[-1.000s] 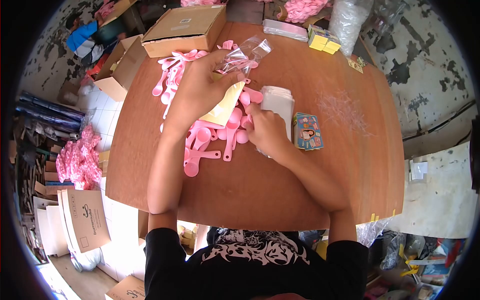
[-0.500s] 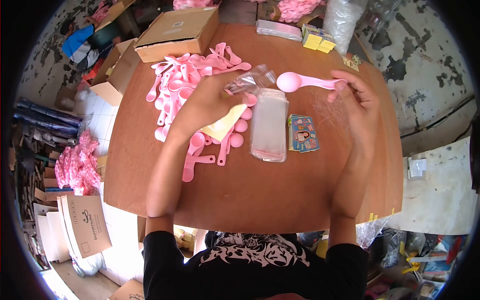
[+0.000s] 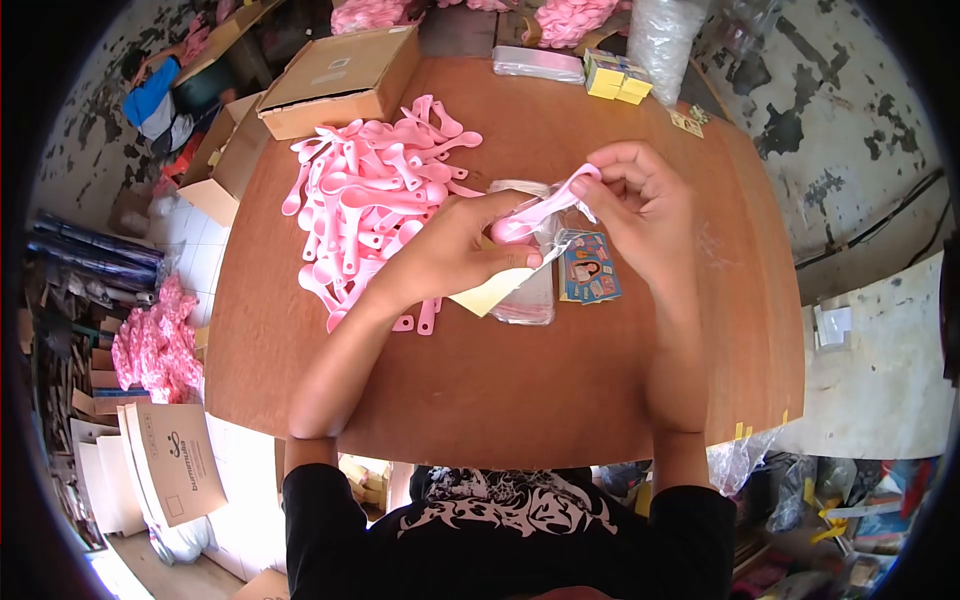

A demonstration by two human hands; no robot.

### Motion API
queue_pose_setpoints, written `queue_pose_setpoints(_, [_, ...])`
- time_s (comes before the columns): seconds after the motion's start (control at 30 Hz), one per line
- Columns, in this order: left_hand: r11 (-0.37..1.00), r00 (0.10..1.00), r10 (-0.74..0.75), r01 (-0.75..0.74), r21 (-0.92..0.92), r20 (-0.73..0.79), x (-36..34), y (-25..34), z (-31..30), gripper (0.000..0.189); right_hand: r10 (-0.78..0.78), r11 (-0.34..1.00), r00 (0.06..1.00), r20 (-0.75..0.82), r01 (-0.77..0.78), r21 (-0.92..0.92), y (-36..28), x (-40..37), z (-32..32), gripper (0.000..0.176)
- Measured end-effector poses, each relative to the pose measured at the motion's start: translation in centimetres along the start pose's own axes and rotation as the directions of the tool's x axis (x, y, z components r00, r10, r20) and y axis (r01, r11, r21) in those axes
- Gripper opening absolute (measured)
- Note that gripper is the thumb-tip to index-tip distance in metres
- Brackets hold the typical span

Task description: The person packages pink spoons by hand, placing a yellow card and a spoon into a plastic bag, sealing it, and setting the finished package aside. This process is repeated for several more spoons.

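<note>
My left hand (image 3: pixel 452 250) is closed on a clear plastic bag (image 3: pixel 549 236) and a pale yellow card (image 3: pixel 487 295). Between thumb and fingers, my right hand (image 3: pixel 640 205) pinches the handle of a pink spoon (image 3: pixel 545 208), whose bowl is at the bag, by my left fingers. Whether the bowl lies inside the bag is hard to tell. Beneath my hands lies a stack of clear bags (image 3: pixel 527 305), partly hidden. A stack of blue printed cards (image 3: pixel 590 268) sits just right of it. Left of my left hand spreads a heap of pink spoons (image 3: pixel 372 190).
A cardboard box (image 3: pixel 340 75) stands at the table's back left. At the back right are a clear-wrapped pack (image 3: pixel 538 64), yellow small boxes (image 3: pixel 617 77) and a plastic roll (image 3: pixel 668 45). Another person (image 3: pixel 160 100) is at the far left, beyond an open carton (image 3: pixel 225 160).
My right hand has brought the spoon left and down to the bag at my left hand. My left hand has moved slightly right and down with the bag and card.
</note>
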State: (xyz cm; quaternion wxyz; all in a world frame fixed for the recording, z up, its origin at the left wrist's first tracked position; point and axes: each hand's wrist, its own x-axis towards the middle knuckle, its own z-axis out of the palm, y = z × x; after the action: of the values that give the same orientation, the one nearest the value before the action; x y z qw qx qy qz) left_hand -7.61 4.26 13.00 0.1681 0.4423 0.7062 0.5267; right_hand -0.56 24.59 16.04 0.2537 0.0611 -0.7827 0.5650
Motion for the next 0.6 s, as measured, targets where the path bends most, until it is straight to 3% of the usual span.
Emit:
queue_pose_setpoints(0.03, [1.000,1.000,0.001,-0.001,0.000,0.004,0.1,-0.2,0.3,0.044,0.001,1.000,1.000,-0.004,-0.001,-0.001,-0.1,0.0,0.1,0.019])
queue_pose_setpoints(0.1, [0.995,0.999,0.043,-0.044,-0.095,-0.016,0.3,-0.4,1.0,0.042,-0.390,0.846,0.917,0.081,0.392,-0.363,-0.3,0.1,0.1,0.012])
queue_pose_setpoints(0.13, [0.995,0.999,0.042,-0.043,-0.095,-0.013,0.3,-0.5,1.2,0.042,-0.472,0.760,0.877,0.085,0.454,-0.465,-0.5,0.1,0.3,0.009])
queue_pose_setpoints(0.17, [0.992,1.000,0.011,-0.014,-0.129,-0.024,0.3,-0.5,1.4,0.041,-0.471,0.761,0.878,0.083,0.452,-0.466,-0.4,0.0,0.4,0.009])
queue_pose_setpoints(0.23, [0.986,0.999,-0.021,0.016,-0.165,-0.031,0.3,-0.5,1.8,0.040,-0.111,0.983,0.986,0.124,0.128,-0.135,-0.3,-0.7,0.6,0.009])
queue_pose_setpoints(0.33, [0.972,0.999,0.010,-0.021,-0.234,-0.045,0.3,-0.8,2.0,0.041,-0.032,0.993,0.986,0.163,0.050,-0.109,-1.2,-0.8,0.5,0.010])
queue_pose_setpoints(0.37, [0.968,0.994,0.083,-0.098,-0.233,-0.076,0.3,-1.3,2.1,0.046,-0.033,0.993,0.985,0.167,0.052,-0.110,-1.2,-0.9,0.5,0.010])
queue_pose_setpoints(0.43, [0.957,0.981,0.157,-0.179,-0.226,-0.111,0.2,-1.0,1.7,0.052,-0.268,0.957,0.961,0.064,0.273,-0.093,-1.3,-1.0,0.6,0.011])
queue_pose_setpoints(0.47, [0.973,0.965,0.204,-0.218,-0.073,-0.164,0.0,-0.6,1.2,0.056,-0.270,0.957,0.961,0.065,0.275,-0.094,-1.6,-0.8,0.6,0.011])
queue_pose_setpoints(0.5, [0.966,0.943,0.258,-0.246,0.082,-0.210,-0.1,-0.3,1.0,0.060,-0.369,0.906,0.920,0.133,0.387,-0.170,-2.2,-0.5,0.6,0.012])
queue_pose_setpoints(0.53, [0.935,0.889,0.354,-0.345,0.085,-0.291,0.2,-0.4,0.9,0.063,-0.452,0.836,0.866,0.212,0.494,-0.237,-2.6,-0.4,0.5,0.012])
queue_pose_setpoints(0.57, [0.935,0.887,0.354,-0.346,0.080,-0.297,0.0,-0.4,1.0,0.063,-0.450,0.836,0.866,0.219,0.495,-0.239,-2.5,-0.7,0.6,0.012])
queue_pose_setpoints(0.6, [0.951,0.906,0.307,-0.305,0.054,-0.291,0.0,-0.3,1.0,0.063,-0.327,0.895,0.909,0.259,0.386,-0.225,-2.2,-1.0,0.8,0.013])
